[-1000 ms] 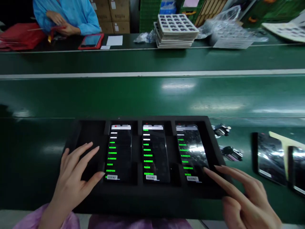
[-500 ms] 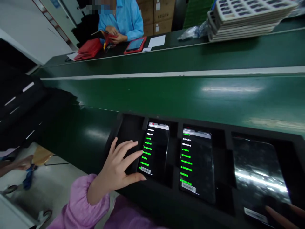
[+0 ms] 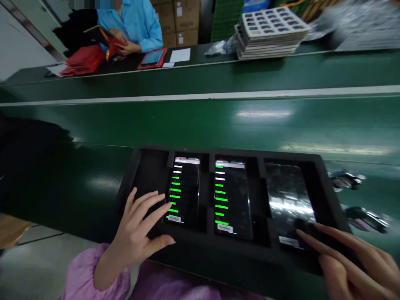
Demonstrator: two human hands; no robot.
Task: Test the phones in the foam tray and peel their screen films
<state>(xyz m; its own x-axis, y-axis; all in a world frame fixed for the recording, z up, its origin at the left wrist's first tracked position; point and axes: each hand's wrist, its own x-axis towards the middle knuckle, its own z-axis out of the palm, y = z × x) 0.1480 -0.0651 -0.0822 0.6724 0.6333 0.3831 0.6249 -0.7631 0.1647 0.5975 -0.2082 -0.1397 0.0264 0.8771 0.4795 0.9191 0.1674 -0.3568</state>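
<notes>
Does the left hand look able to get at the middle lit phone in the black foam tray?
Probably yes: the left hand rests by the left lit phone, one slot away; nothing covers the middle lit phone, and the right hand is at the dark-screened right phone.

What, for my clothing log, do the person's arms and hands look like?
Both hands are bare: no gloves or rings. The left hand comes from a loose pink sleeve gathered at the cuff. The right hand shows no sleeve in frame.
</notes>
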